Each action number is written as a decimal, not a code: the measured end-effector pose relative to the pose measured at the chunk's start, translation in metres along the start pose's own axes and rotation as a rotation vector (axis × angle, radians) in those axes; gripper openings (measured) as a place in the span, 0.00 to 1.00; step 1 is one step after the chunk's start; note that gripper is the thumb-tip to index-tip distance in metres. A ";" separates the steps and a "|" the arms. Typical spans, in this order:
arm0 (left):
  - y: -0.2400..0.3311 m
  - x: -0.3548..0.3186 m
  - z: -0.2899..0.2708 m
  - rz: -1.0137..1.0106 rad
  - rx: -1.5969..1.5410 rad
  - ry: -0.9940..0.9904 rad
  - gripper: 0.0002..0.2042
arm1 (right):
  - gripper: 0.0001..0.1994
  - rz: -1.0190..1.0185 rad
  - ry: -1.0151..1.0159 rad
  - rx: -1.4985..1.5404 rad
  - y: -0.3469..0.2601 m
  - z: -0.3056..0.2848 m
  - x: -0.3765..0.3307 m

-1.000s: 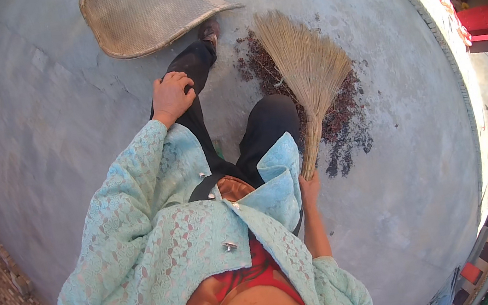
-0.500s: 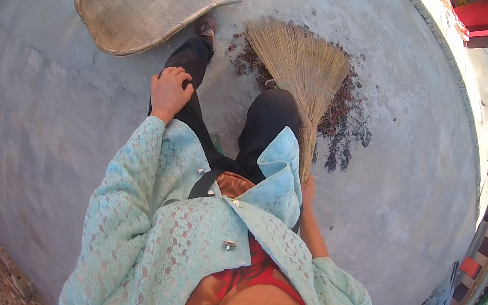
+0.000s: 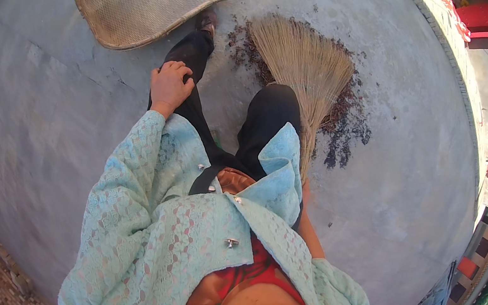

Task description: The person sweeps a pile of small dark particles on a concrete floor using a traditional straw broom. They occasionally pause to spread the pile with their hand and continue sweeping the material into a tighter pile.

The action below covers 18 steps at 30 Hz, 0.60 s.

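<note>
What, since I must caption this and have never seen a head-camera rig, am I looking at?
There is no machine here, just a person's two bare hands. The view comes from a wide fisheye camera worn on the head, looking down, so straight edges bend near the rim; picture left is the person's left. The left hand rests on the black trouser leg. The right hand, mostly hidden, holds the straw broom at its narrow end. The bristles fan out over scattered dark reddish-brown bits, too small to identify, on the grey floor. A shallow woven basket lies by the left shoe.
</note>
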State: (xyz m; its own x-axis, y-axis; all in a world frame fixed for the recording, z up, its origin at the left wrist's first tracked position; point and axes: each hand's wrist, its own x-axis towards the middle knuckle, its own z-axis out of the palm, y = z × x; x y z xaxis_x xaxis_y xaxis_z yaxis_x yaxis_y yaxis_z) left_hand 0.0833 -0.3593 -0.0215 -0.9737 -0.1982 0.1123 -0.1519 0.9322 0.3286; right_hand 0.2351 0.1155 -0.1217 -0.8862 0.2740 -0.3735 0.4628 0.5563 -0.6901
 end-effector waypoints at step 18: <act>0.001 0.003 0.004 0.019 -0.022 -0.008 0.09 | 0.18 0.014 -0.051 -0.197 0.043 0.047 0.050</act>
State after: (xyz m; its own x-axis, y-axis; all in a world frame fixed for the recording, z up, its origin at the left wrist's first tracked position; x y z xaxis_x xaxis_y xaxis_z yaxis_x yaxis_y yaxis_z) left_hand 0.0800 -0.3574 -0.0244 -0.9777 -0.1779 0.1117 -0.1293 0.9288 0.3474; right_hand 0.2120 0.1164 -0.1986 -0.8754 0.2454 -0.4166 0.4579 0.6971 -0.5517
